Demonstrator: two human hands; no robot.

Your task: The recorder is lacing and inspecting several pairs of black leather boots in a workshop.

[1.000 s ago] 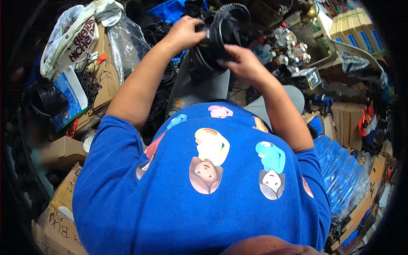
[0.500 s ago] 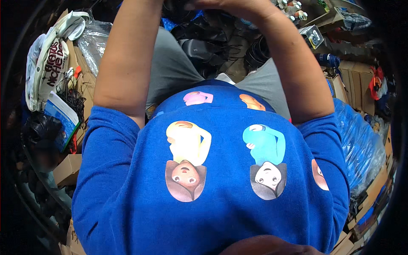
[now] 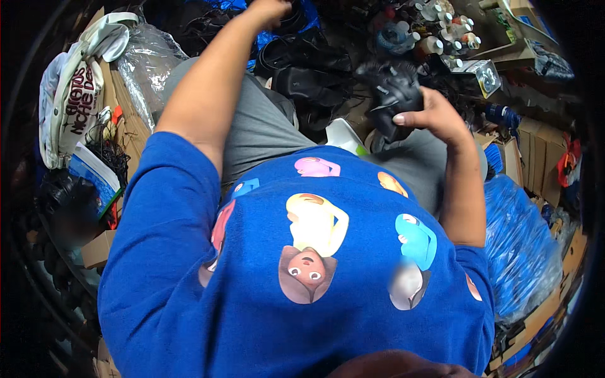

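Observation:
On the right, above my thigh, my right hand (image 3: 438, 118) is closed on a shiny black, leathery-looking piece (image 3: 394, 97); its exact kind is unclear. The thumb lies across its near side. My left hand (image 3: 272, 11) reaches to the top edge, over dark items and blue plastic (image 3: 263, 39). Its fingers are partly cut off and lost against the dark, so any hold is hidden. Between my knees lies a heap of black, smooth, leathery-looking pieces (image 3: 309, 82). A white object with a bit of green (image 3: 343, 135) shows beside my right thigh.
Several capped bottles (image 3: 432, 45) crowd the far right, with a clear-sided box (image 3: 485, 79) nearby. A blue plastic-wrapped bundle (image 3: 520, 242) and cardboard (image 3: 542, 148) stand at right. On the left are a white bag (image 3: 82, 94), clear plastic (image 3: 148, 66) and a cardboard box (image 3: 97, 249).
My hands, near each other at the top edge before, are now apart. The right came back toward my right thigh with the black piece; the left arm swung slightly right, still far out.

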